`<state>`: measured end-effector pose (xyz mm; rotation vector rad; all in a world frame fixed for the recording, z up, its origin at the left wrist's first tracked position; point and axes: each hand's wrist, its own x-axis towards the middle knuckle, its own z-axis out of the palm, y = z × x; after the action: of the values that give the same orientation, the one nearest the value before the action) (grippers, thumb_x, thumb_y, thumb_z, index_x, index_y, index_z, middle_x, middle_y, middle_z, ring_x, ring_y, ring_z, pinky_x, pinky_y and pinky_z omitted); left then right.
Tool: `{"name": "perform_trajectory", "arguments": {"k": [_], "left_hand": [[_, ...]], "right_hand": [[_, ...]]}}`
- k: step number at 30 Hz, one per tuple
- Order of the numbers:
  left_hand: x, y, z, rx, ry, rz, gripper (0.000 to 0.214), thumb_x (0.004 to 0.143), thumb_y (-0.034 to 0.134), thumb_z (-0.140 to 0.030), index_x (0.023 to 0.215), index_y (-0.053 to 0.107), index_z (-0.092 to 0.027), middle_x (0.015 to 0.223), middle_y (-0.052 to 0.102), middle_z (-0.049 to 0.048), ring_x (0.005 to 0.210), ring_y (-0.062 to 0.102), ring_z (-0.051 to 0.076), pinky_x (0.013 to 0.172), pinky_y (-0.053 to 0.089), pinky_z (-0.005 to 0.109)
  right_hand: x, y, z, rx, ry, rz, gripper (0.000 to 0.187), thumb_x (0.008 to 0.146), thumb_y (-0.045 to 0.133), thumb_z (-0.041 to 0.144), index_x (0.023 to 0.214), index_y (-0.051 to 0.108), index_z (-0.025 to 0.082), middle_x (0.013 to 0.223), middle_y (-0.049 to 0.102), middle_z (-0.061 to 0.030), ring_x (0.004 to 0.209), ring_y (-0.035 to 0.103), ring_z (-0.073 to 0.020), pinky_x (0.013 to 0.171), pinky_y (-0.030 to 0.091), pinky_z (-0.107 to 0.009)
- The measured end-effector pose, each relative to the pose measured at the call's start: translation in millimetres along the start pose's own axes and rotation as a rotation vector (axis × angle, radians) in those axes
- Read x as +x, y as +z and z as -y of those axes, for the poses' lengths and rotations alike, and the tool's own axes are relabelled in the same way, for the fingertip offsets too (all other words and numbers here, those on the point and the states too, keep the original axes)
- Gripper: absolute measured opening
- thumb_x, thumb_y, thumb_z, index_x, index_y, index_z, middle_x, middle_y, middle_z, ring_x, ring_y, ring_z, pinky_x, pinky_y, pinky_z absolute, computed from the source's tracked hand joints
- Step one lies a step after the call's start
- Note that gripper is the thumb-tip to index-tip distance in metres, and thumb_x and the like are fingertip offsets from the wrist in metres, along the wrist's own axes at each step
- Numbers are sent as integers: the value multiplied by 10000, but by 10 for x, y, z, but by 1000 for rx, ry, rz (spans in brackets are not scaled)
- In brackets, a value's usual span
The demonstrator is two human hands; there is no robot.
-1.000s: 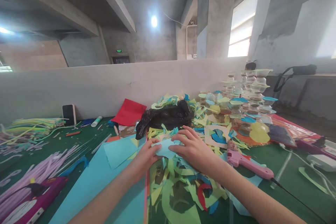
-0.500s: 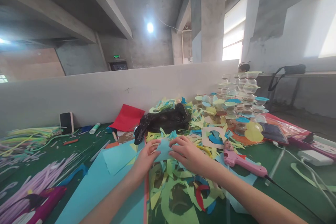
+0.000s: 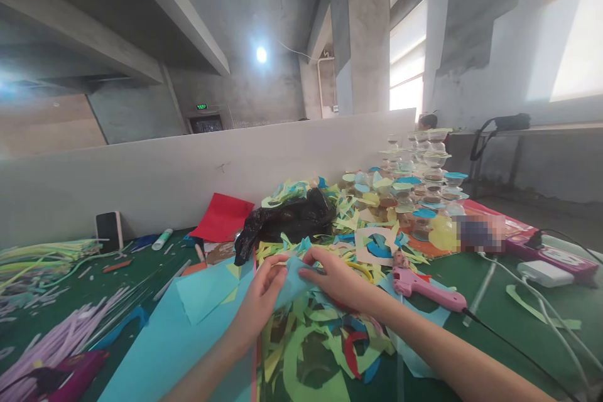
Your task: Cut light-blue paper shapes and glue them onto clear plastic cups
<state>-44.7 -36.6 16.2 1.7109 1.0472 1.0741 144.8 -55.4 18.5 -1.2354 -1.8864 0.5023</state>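
Between my two hands is a small piece of light blue paper [image 3: 293,276], held over a heap of paper scraps. My left hand [image 3: 267,286] pinches its left side, fingers curled and thumb on top. My right hand [image 3: 330,273] grips the upper right side, with thumb and fingers closed on the edge. Part of the paper is hidden by the fingers. Large sheets of light blue paper [image 3: 188,352] lie under and left of my left forearm. Green and yellow paper offcuts [image 3: 301,352] spread below my hands.
A pink hot glue gun [image 3: 428,289] lies right of my hands. Behind stand a black plastic bag [image 3: 287,220], a red sheet [image 3: 223,217] and stacked clear cups with paper discs [image 3: 436,160]. Lilac pipe cleaners [image 3: 70,333] and a phone [image 3: 108,231] are at left, a white charger [image 3: 546,273] at right.
My hands have drawn closer together, and the blue paper between them looks more bent. The view has shifted a little to the right.
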Motion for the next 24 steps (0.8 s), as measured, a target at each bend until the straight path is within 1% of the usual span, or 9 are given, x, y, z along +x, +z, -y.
{"name": "perform_trajectory", "arguments": {"k": [3,7,10,12,14,17,20,22,24], "left_hand": [[-20,19,0,-32,10,43,463,769,670,-544,1117,603,-247,1154,655,94,1139,573,286,889,453,331],[-30,45,84,-37,4,79,466,781,674,-526,1140,587,-241,1209,637,105,1136,581,285,910,452,351],[-27,65,155,-49,27,82,460,788,684,-496,1160,579,-245,1251,624,106,1168,569,284,919,455,352],[-15,75,182,-95,0,106,494,786,683,-509,1178,552,-238,1235,636,111,1110,604,276,863,485,345],[6,73,188,-145,-59,126,553,760,696,-536,1180,527,-219,1172,664,117,987,652,261,770,507,331],[51,39,179,-184,-101,106,592,721,735,-523,1163,526,-190,1102,692,115,900,671,243,738,511,320],[92,-20,175,-239,-82,65,518,753,719,-476,1140,547,-179,1048,709,93,856,674,216,744,511,308],[105,-50,177,-286,-100,32,487,764,707,-456,1131,562,-170,990,715,78,765,662,185,660,504,278],[104,-64,175,-309,-138,-21,467,758,709,-435,1114,577,-163,935,708,65,681,633,156,562,476,247]], "right_hand": [[3,4,-9,65,15,21,91,902,564,305,882,546,218,894,638,-6,818,592,-184,699,461,-306],[13,36,-37,127,15,20,58,897,541,273,883,516,223,874,629,-7,813,591,-182,689,468,-303],[15,51,-42,176,-8,7,42,901,533,251,911,501,227,910,634,-18,856,606,-186,736,490,-319],[17,47,-45,200,-18,-4,60,911,526,247,962,502,228,944,640,-26,900,615,-189,771,498,-324],[19,24,-55,196,-33,-18,99,932,499,254,1029,500,229,963,641,-29,920,620,-189,774,505,-322],[10,-54,-75,102,-129,-28,197,950,406,156,1100,507,234,1042,633,-42,990,606,-181,826,506,-328],[-19,-155,-90,-113,-308,-3,492,813,341,-60,1143,535,250,1229,565,-58,1170,511,-187,958,462,-370],[-42,-210,-95,-273,-400,19,607,728,347,-106,1174,538,258,1342,491,-68,1252,426,-218,995,442,-417],[-59,-243,-94,-383,-437,45,623,725,382,-95,1213,532,264,1398,442,-77,1287,374,-249,997,443,-452]]}}
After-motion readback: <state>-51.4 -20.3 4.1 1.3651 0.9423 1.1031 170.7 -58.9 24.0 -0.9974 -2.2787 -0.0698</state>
